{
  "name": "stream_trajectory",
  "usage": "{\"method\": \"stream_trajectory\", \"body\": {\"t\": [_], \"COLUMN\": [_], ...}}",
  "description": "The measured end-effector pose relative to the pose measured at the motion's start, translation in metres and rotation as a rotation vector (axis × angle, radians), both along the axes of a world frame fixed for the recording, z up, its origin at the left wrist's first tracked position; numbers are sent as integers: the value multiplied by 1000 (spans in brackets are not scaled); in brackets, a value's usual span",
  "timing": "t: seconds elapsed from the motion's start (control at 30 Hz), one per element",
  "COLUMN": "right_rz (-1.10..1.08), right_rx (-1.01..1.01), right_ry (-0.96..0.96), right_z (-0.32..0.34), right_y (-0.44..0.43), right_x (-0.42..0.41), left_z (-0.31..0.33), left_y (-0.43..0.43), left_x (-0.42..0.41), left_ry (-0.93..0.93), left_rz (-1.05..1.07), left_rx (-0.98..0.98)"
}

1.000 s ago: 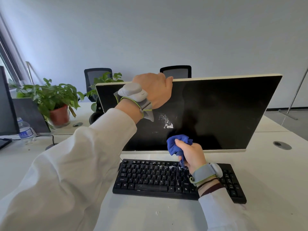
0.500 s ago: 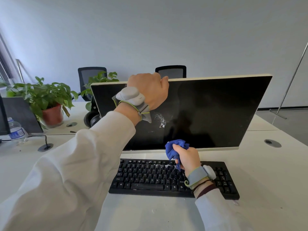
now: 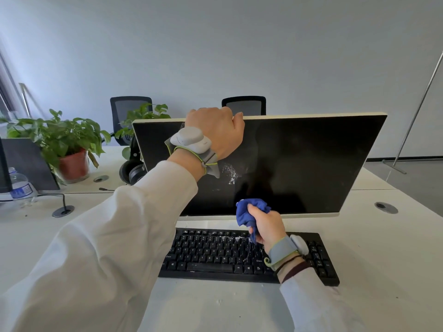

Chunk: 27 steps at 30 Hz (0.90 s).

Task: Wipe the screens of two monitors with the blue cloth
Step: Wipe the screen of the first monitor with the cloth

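Note:
A dark-screened monitor (image 3: 299,161) with a pale frame stands on the white desk, tilted back. White specks (image 3: 229,173) mark the screen left of centre. My left hand (image 3: 215,130) grips the monitor's top edge, fingers curled over it. My right hand (image 3: 263,224) holds a bunched blue cloth (image 3: 248,212) at the lower edge of the screen, just above the keyboard. A second monitor (image 3: 3,164) shows only as a dark sliver at the far left.
A black keyboard (image 3: 215,255) with white crumbs lies before the monitor. A potted plant (image 3: 64,144), water bottle (image 3: 19,185) and headphones (image 3: 134,171) stand at the left. Two chairs (image 3: 244,105) sit behind the desk. A metal pole (image 3: 417,109) leans at the right.
The view has shifted slightly; the monitor sits a little further left in frame. My right hand with the cloth stays low by the screen's bottom edge. My left hand keeps its grip.

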State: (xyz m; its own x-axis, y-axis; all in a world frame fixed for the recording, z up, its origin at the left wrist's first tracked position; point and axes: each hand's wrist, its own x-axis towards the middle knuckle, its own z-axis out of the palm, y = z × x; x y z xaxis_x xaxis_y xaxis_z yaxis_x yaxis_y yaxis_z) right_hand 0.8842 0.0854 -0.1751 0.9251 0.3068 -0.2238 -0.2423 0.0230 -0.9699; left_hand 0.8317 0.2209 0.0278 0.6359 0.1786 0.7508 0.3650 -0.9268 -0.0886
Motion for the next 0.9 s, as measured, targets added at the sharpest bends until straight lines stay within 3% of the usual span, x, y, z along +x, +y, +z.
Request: {"method": "stream_trajectory", "body": {"t": [0.13,0.27,0.4,0.63,0.9], "right_rz": [20,59,15,-16,10], "right_rx": [119,251,160,58,145], "right_ry": [62,-14,-114,-43,-284], "right_z": [13,62,66,13,87], "right_y": [5,5,11,12,8], "right_x": [-1,-2,-3,-10,-2], "left_z": [1,1,1,0,1], "left_y": [-3,-3,-3,-3,-1], "left_x": [-1,-1,-2,-4,0], "left_ry": [7,-2,-7,-9,5], "left_rz": [-17,-22,-28,-25,-19], "left_rx": [-2,-7,0,-7,-22]}}
